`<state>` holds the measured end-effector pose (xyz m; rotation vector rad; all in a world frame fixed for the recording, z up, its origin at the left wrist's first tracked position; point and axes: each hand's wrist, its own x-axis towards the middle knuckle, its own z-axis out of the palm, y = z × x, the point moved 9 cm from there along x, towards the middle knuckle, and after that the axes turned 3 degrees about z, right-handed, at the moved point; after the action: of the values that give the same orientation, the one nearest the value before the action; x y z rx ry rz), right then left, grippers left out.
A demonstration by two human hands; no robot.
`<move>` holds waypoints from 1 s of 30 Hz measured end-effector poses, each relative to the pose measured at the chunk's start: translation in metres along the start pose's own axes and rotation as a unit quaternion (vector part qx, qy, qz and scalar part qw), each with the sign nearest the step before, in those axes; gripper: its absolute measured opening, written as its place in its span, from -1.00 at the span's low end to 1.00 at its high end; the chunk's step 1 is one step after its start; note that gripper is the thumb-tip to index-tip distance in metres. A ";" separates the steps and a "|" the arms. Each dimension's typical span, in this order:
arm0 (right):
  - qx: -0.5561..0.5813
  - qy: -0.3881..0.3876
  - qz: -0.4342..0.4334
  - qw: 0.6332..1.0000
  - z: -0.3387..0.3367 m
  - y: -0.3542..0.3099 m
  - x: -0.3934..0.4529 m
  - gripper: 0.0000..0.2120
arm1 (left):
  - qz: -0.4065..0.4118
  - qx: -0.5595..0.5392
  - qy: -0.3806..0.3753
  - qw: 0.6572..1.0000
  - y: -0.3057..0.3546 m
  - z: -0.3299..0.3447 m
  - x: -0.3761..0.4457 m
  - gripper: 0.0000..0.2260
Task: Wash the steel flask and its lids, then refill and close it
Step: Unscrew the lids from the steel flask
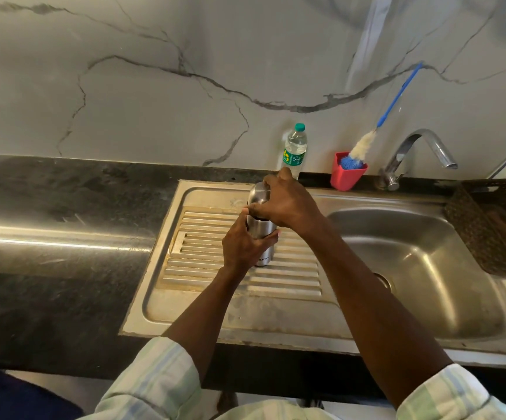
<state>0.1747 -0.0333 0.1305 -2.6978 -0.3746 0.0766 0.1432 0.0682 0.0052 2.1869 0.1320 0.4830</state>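
The steel flask (pixel 262 237) stands upright on the ribbed drainboard (pixel 203 268) of the steel sink. My left hand (pixel 242 247) grips its body from the left. My right hand (pixel 285 201) is curled over its domed steel cap (pixel 258 194) from above. The flask's lower part with a printed name shows below my left hand. Any inner lid is hidden under the cap.
A clear plastic water bottle (pixel 294 150) with a green cap stands at the wall behind the flask. A red holder (pixel 347 172) with a blue-handled bottle brush (pixel 364 145) sits beside the tap (pixel 418 153). The sink basin (pixel 412 268) lies right; a dark woven basket (pixel 494 225) stands far right.
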 end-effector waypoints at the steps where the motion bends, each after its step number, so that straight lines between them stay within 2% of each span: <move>1: 0.007 -0.005 -0.016 1.000 0.001 -0.002 0.000 -0.32 | 0.003 -0.001 0.003 1.000 0.001 -0.001 0.000 -0.37; 3: 0.012 -0.040 -0.062 0.997 0.003 -0.010 -0.001 -0.33 | -0.002 -0.004 0.008 1.000 0.002 -0.004 0.000 -0.41; 6: 0.046 -0.111 -0.070 0.990 0.007 -0.009 -0.005 -0.15 | -0.008 -0.006 0.007 1.000 0.002 -0.005 -0.001 -0.45; 9: 0.047 -0.067 -0.022 0.996 0.006 0.002 -0.004 -0.04 | -0.008 -0.002 0.000 1.000 0.000 -0.002 0.000 -0.42; 12: -0.003 -0.006 0.015 1.000 0.008 0.007 -0.003 -0.14 | -0.011 -0.007 -0.012 1.000 -0.005 0.003 0.000 -0.32; 16: 0.030 0.018 -0.003 0.999 0.011 0.007 0.001 -0.28 | 0.003 -0.009 -0.006 1.000 0.000 0.000 0.000 -0.36; 20: 0.117 0.023 -0.026 0.993 0.007 0.007 -0.001 -0.25 | -0.001 -0.015 -0.003 1.000 -0.001 -0.001 -0.001 -0.37; 23: 0.175 0.016 -0.045 0.983 0.006 0.010 -0.006 -0.31 | -0.006 -0.016 -0.007 1.000 -0.004 0.000 0.000 -0.42; 30: 0.239 0.024 -0.076 0.968 0.010 0.009 -0.021 -0.33 | 0.003 -0.020 -0.009 1.000 -0.004 0.001 0.000 -0.44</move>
<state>0.1555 -0.0427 0.1176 -2.1848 -0.4783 0.0488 0.1436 0.0701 0.0015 2.1522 0.1052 0.4664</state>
